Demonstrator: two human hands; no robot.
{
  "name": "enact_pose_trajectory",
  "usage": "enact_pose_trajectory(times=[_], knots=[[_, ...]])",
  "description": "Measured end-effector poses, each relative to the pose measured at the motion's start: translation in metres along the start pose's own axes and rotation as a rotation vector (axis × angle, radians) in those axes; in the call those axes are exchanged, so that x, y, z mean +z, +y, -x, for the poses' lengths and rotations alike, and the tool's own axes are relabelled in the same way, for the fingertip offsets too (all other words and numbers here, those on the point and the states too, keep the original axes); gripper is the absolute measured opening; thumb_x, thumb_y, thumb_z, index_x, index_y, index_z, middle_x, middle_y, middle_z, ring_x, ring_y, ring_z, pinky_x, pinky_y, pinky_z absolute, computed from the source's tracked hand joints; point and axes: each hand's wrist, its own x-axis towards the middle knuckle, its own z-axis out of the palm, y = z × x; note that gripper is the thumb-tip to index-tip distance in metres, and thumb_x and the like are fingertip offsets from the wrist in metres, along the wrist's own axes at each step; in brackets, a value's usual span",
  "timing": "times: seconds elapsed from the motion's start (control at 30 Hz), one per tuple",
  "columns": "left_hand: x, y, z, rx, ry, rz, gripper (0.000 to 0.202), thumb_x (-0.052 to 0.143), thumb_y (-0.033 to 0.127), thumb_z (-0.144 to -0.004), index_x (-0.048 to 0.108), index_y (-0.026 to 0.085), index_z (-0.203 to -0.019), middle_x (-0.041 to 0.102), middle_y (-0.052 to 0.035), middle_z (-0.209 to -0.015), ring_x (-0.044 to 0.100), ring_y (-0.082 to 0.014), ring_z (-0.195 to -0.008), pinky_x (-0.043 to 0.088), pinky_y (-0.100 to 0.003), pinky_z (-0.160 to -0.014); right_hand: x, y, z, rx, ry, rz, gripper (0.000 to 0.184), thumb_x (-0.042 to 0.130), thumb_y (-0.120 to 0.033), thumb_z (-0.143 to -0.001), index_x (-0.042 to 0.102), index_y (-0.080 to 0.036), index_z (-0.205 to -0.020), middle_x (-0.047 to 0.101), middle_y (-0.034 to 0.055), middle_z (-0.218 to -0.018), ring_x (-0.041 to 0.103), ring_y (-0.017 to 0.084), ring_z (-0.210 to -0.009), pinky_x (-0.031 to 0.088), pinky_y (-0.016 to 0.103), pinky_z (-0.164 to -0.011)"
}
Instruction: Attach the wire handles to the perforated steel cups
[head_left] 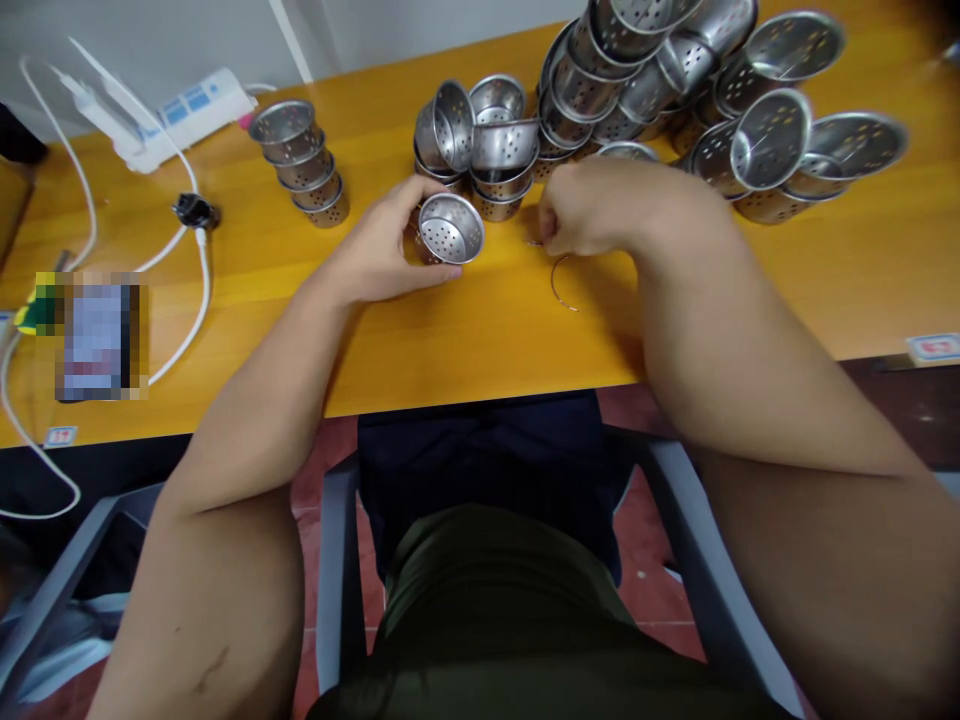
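My left hand [386,240] is wrapped round the side of a small perforated metal cup [450,230], its mouth tilted towards me. To the right, my right hand [581,212] is closed low over the table, fingertips pinched. A thin curved wire [556,288] comes out from under that hand, and a short bit shows on its left side; the grip itself is hidden by the knuckles. Just behind the hands, more perforated cups [504,146] are stacked and tipped against one another.
A large pile of perforated cups [581,85] fills the back right of the wooden table [450,350]. At the left stand a short stack of cups [311,175], a white power strip [187,115] with cables, and a blurred-out phone-like object [97,340].
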Motion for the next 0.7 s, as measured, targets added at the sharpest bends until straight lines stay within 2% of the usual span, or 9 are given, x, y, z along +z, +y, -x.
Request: enact_pose_trajectory(times=[0.03, 0.1, 0.2, 0.27, 0.37, 0.5, 0.6, 0.7], knots=[[0.001, 0.003, 0.0, 0.005, 0.0, -0.002, 0.077, 0.106, 0.053, -0.091, 0.075, 0.036, -0.16, 0.084, -0.011, -0.165, 0.079, -0.0499, -0.152, 0.068, -0.071, -0.134, -0.003, -0.006, 0.0, 0.012, -0.046, 0.037, 0.027, 0.093, -0.002, -0.09, 0.079, -0.021, -0.079, 0.084, 0.0153, -0.081, 0.088, 0.041, -0.089, 0.056, 0.046, -0.076], [0.002, 0.008, 0.001, 0.011, 0.01, -0.006, 0.079, 0.108, 0.052, -0.092, 0.074, 0.036, -0.161, 0.082, -0.0115, -0.169, 0.078, -0.0497, -0.156, 0.068, -0.069, -0.135, -0.006, -0.013, 0.0, 0.017, -0.097, 0.073, 0.03, 0.095, -0.004, -0.091, 0.074, -0.024, -0.08, 0.078, 0.0117, -0.075, 0.086, 0.041, -0.092, 0.057, 0.046, -0.078], [0.001, 0.015, 0.003, 0.021, 0.032, 0.01, 0.082, 0.107, 0.053, -0.094, 0.071, 0.036, -0.165, 0.078, -0.012, -0.174, 0.075, -0.0486, -0.161, 0.067, -0.067, -0.139, -0.004, -0.018, -0.001, -0.038, -0.07, 0.044, 0.038, 0.1, -0.013, -0.094, 0.068, -0.027, -0.08, 0.065, 0.0027, -0.068, 0.08, 0.035, -0.087, 0.059, 0.045, -0.082], [-0.001, 0.018, 0.004, 0.036, 0.052, 0.034, 0.081, 0.105, 0.053, -0.095, 0.071, 0.037, -0.166, 0.078, -0.0122, -0.175, 0.075, -0.0486, -0.162, 0.066, -0.067, -0.14, -0.001, -0.019, -0.001, -0.084, -0.047, 0.023, 0.041, 0.1, -0.017, -0.097, 0.064, -0.028, -0.081, 0.066, 0.0029, -0.073, 0.077, 0.033, -0.087, 0.059, 0.046, -0.084], [-0.004, 0.02, 0.004, 0.026, 0.079, 0.035, 0.083, 0.104, 0.058, -0.092, 0.071, 0.041, -0.166, 0.079, -0.0108, -0.173, 0.073, -0.0504, -0.163, 0.064, -0.072, -0.141, -0.002, -0.019, 0.002, -0.116, 0.015, -0.024, 0.04, 0.095, -0.017, -0.1, 0.06, -0.028, -0.085, 0.076, 0.0084, -0.089, 0.075, 0.035, -0.093, 0.056, 0.049, -0.087], [-0.005, 0.017, 0.002, 0.015, 0.085, 0.008, 0.094, 0.099, 0.071, -0.091, 0.065, 0.045, -0.175, 0.078, -0.0087, -0.175, 0.07, -0.0493, -0.165, 0.059, -0.074, -0.145, -0.011, -0.011, 0.008, -0.189, 0.114, -0.219, 0.029, 0.087, -0.018, -0.1, 0.062, -0.029, -0.093, 0.078, 0.0089, -0.097, 0.069, 0.033, -0.09, 0.054, 0.048, -0.092], [-0.001, 0.01, 0.001, 0.003, 0.081, 0.015, 0.104, 0.096, 0.086, -0.092, 0.061, 0.044, -0.181, 0.076, -0.0094, -0.178, 0.067, -0.05, -0.17, 0.056, -0.074, -0.148, -0.013, -0.004, 0.013, -0.293, 0.176, -0.423, 0.023, 0.081, -0.019, -0.096, 0.061, -0.03, -0.096, 0.075, 0.0055, -0.091, 0.06, 0.028, -0.079, 0.049, 0.046, -0.084], [0.007, -0.006, 0.0, 0.107, 0.099, 0.184, 0.107, 0.092, 0.102, -0.095, 0.063, 0.04, -0.176, 0.075, -0.0091, -0.176, 0.07, -0.0465, -0.167, 0.058, -0.07, -0.148, -0.009, -0.004, 0.014, -0.379, 0.264, -0.661, 0.022, 0.081, -0.027, -0.091, 0.061, -0.032, -0.096, 0.069, 0.0022, -0.087, 0.057, 0.025, -0.078, 0.046, 0.044, -0.079]])
